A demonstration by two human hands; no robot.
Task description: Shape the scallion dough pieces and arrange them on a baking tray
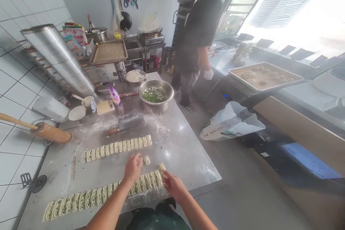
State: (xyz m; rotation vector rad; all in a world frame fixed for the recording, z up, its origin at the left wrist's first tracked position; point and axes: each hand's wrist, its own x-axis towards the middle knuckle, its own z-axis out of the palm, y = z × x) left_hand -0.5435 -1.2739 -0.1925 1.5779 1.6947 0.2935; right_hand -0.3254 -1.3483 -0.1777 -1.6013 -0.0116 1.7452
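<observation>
My right hand [173, 184] pinches a small slice of rolled dough [161, 167] at the right end of the front row. Filled with green bits, the cut dough slices [88, 197] of that row lie side by side along the table's near edge. Just past them hovers my left hand [133, 167], its fingers loosely bent and apart, with nothing seen in them. A short loose dough piece [146, 160] lies beside its fingertips. Farther back is a second row of dough slices [118, 147]. My left forearm covers part of the front row.
Behind the rows lie a cleaver [131, 122] and a steel bowl [156, 93] of chopped greens. A wooden rolling pin [51, 132] rests at the left wall. One person [201, 32] stands beyond the table. At right are a white sack [231, 122] and a tray [265, 75].
</observation>
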